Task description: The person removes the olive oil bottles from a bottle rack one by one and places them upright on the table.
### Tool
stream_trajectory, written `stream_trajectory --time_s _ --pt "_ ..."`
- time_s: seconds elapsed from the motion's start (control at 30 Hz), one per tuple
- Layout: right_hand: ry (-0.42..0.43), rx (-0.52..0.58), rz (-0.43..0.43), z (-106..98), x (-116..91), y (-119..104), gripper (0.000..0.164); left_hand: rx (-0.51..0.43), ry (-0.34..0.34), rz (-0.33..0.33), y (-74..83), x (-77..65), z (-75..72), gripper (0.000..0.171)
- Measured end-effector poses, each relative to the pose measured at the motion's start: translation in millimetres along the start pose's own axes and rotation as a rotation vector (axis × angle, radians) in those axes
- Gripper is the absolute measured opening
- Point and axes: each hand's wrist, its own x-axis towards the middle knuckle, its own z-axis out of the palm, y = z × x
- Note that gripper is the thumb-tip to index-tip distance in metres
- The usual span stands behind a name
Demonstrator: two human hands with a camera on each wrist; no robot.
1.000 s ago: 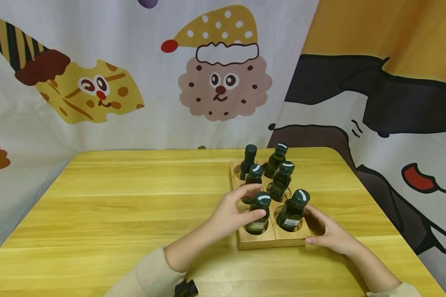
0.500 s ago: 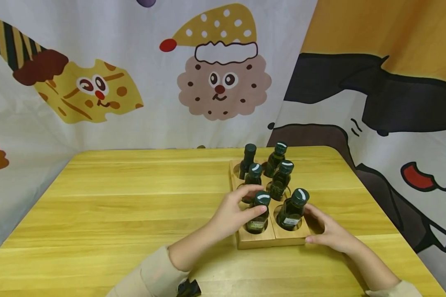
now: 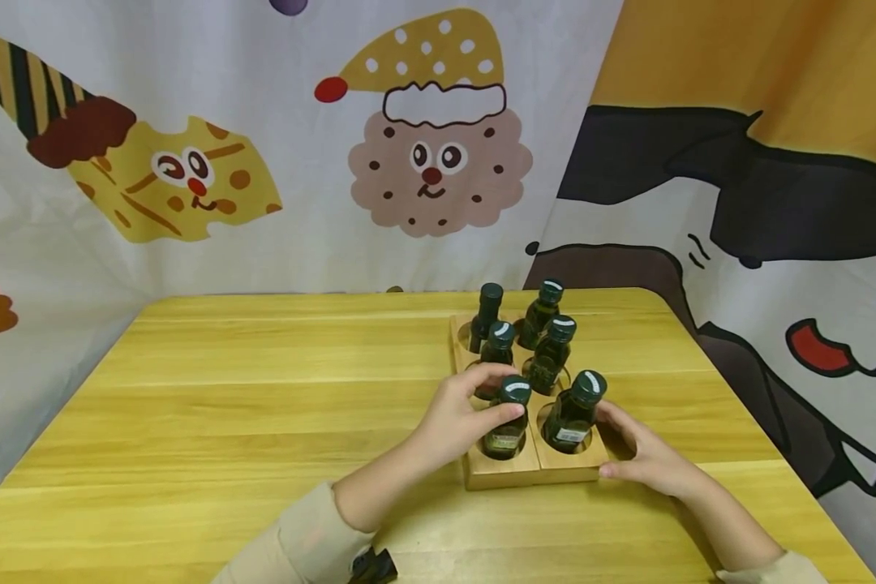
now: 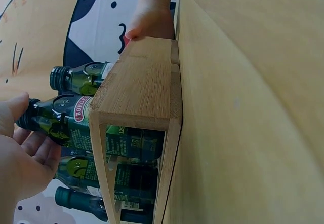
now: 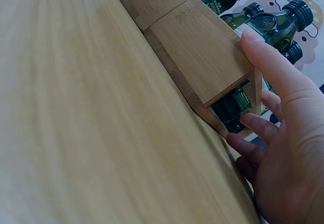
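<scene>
Several dark green glass bottles stand in a two-column wooden rack (image 3: 573, 472) with round holes. My left hand (image 3: 453, 418) holds the front-left bottle (image 3: 505, 438) near its neck, thumb on the near side and fingers behind. In the left wrist view, that bottle (image 4: 61, 120) is seated in the rack, its base visible through the open side. My right hand (image 3: 646, 458) grips the rack's front right corner, beside the front-right bottle (image 3: 573, 418). In the right wrist view, the thumb (image 5: 276, 62) lies along the upper edge and the other fingers curl at the open side.
Behind the front pair stand the other bottles (image 3: 550, 357) in their holes. The rack rests on a yellow wood-grain table (image 3: 226, 422), right of its middle. A printed curtain (image 3: 263, 73) hangs along the table's far edge. A black object (image 3: 372, 565) sits by the left sleeve.
Almost nothing differs. The left hand has shifted very slightly at the front-left bottle, its thumb a touch farther right; the right hand and the rack stay where they were.
</scene>
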Motion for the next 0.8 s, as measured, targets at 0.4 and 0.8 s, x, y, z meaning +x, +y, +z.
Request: stream_trajectory --time_s 0.4,0.8 --pt "-0.003 0.009 0.025 1 -1 1 0.085 -0.035 0.015 0.029 1.9 1.6 0.5 0.036" --pt "-0.002 0.013 0.009 0 0 -1 0.084 -0.008 0.037 0.057 18.0 2.2 -5.3 0.036"
